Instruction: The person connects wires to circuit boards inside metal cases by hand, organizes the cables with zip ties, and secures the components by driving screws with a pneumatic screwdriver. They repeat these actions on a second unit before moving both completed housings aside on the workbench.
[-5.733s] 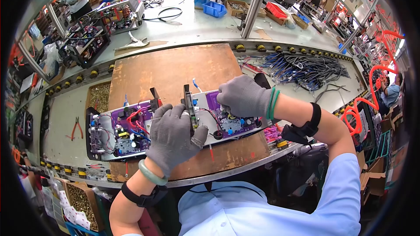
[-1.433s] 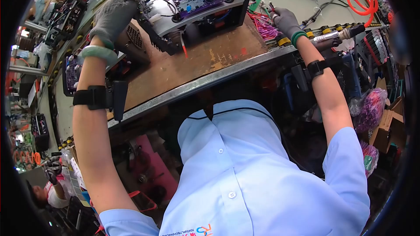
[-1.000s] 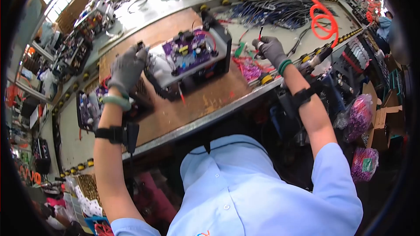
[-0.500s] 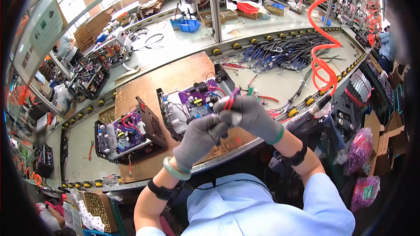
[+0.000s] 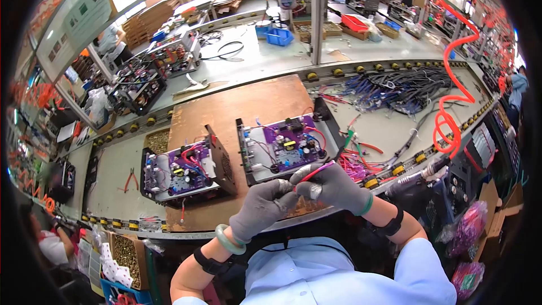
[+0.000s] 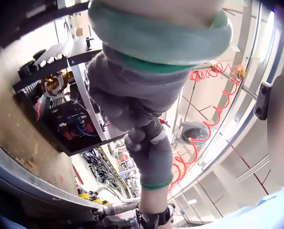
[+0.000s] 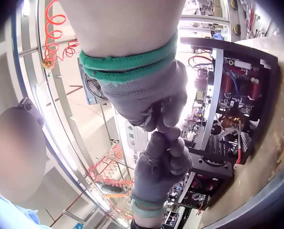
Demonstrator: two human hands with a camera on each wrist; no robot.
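Observation:
Both hands wear grey gloves and meet in front of the body, over the front edge of the bench. My right hand (image 5: 337, 191) pinches a thin red and purple wire (image 5: 317, 173), which slants across its fingers. At the wire's near end are the curled fingertips of my left hand (image 5: 262, 206); the tip is hidden between them. Beyond the hands stands an open-topped chassis with a purple circuit board (image 5: 291, 142). A second such chassis (image 5: 179, 168) stands left of it. In the right wrist view the fingertips of the right hand (image 7: 137, 95) and left hand (image 7: 156, 179) touch.
Both chassis rest on a brown board (image 5: 237, 99). Pink and red wires (image 5: 354, 168) lie right of the hands, near an air tool (image 5: 415, 178) on a coiled orange hose (image 5: 446, 127). A dark cable pile (image 5: 401, 90) lies behind; red-handled pliers (image 5: 131, 179) lie left.
The left hand has left the right chassis, and the right hand has come from the pink wires with a wire. Both have met at the front and drawn slightly nearer the body.

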